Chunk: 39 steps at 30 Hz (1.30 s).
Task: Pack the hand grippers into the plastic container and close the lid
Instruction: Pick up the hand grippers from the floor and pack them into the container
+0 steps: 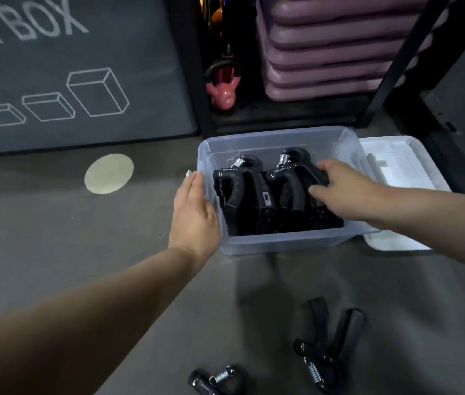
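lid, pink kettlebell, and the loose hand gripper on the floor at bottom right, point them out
lid (413, 172): head view, bare flat panel.
pink kettlebell (224, 98): head view, round body.
loose hand gripper (325, 362): head view, where its two handles meet.

In front of us the plastic container (279, 244) sits on the floor (54, 229), with the hand grippers (254, 195) packed side by side inside it. Our left hand (194, 212) lies flat against its left wall from outside. Our right hand (342, 186) reaches in from the right and curls over the rightmost ones. The lid (405, 155) lies just right of the container, seemingly touching it. Nearer us, a loose gripper (326, 354) lies on the floor, a second gripper (217, 379) to its left. Behind the container a rack (194, 109) holds a kettlebell (222, 92) left of stacked platforms (325, 52). A mat (69, 81) stands left of the rack.
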Motion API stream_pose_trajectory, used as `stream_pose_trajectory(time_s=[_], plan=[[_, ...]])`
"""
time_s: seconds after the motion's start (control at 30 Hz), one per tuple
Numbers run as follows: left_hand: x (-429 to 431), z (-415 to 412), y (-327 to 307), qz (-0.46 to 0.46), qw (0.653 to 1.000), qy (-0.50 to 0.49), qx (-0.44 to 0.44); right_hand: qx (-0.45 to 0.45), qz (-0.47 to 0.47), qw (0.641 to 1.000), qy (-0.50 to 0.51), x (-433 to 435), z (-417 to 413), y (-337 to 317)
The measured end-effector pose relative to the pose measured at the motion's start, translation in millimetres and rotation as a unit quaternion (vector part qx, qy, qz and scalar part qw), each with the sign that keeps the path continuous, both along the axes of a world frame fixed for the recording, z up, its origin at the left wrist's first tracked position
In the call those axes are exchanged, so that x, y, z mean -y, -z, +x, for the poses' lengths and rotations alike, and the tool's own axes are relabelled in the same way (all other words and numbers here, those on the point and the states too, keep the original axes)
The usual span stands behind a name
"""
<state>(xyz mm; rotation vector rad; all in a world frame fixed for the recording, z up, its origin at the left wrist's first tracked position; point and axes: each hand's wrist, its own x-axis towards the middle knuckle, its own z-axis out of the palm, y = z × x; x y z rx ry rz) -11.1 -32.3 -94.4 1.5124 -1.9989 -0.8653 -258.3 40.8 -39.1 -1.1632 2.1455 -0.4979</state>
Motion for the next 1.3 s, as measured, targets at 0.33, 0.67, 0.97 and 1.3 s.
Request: stream_pose_trajectory(time_s=[0.33, 0.67, 0.97, 1.3], plan=[[1.1, -0.5, 1.1, -0.008, 1.000, 0.001, 0.005, -0.058, 0.000, 0.998, -0.035, -0.9, 1.9, -4.0], [2.1, -0.4, 2.4, -0.018, 1.000, -0.001, 0.008, -0.068, 0.064, 0.994, -0.051, 3.2, 12.2, 2.8], [2.0, -0.7, 1.7, -0.012, 1.000, -0.002, 0.012, 0.035, 0.047, 0.998, -0.004, 5.5, 10.0, 5.8], [0.1, -1.0, -3.3, -0.017, 0.999, 0.008, 0.034, 0.041, -0.011, 0.999, 0.003, -26.7, 9.5, 3.5]])
